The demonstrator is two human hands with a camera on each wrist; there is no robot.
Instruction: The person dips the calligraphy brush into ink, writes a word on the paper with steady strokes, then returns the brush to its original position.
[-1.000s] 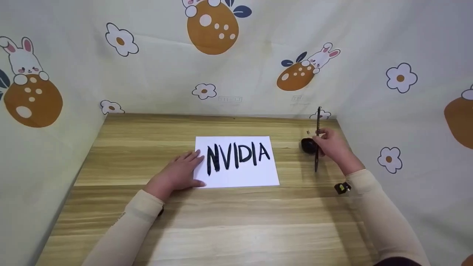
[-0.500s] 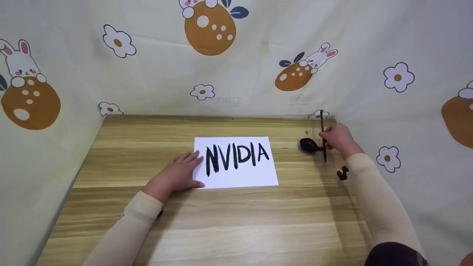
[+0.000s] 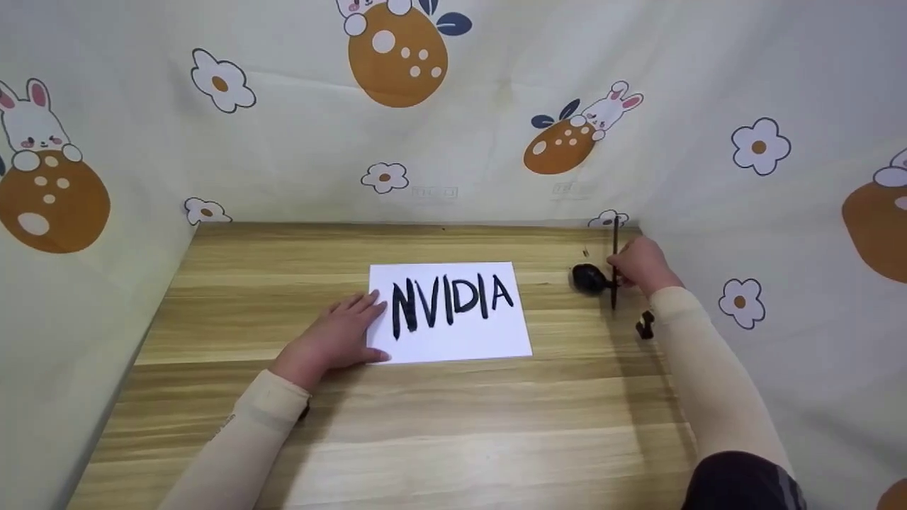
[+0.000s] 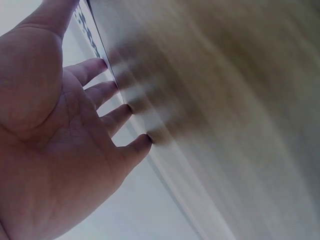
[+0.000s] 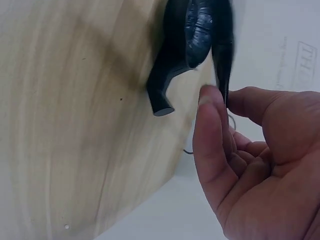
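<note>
A white sheet of paper [image 3: 460,347] lies mid-table with NVIDIA in thick black strokes. My left hand [image 3: 329,336] rests on its left edge, fingers spread and fairly straight, as the left wrist view shows too. At the table's right, my right hand [image 3: 643,263] pinches a thin dark brush [image 3: 615,241] between thumb and fingers. The brush stands nearly upright in the head view, overlapping the short handle of a black spoon-shaped dish [image 3: 587,278]. Close up in the right wrist view, the dish [image 5: 162,90] has a glossy black inside, and the brush [image 5: 223,60] runs right beside it.
A wooden table [image 3: 425,432] bears everything. Patterned cloth [image 3: 283,156] with rabbits and flowers hangs behind and along both sides, close to my right hand. A small dark mark [image 3: 585,252] lies behind the dish. A black wrist device [image 3: 645,324] shows beside the right sleeve.
My right hand has moved right and slightly back with the brush, from in front of the dish's bowl to beside its handle. The left hand stays on the paper.
</note>
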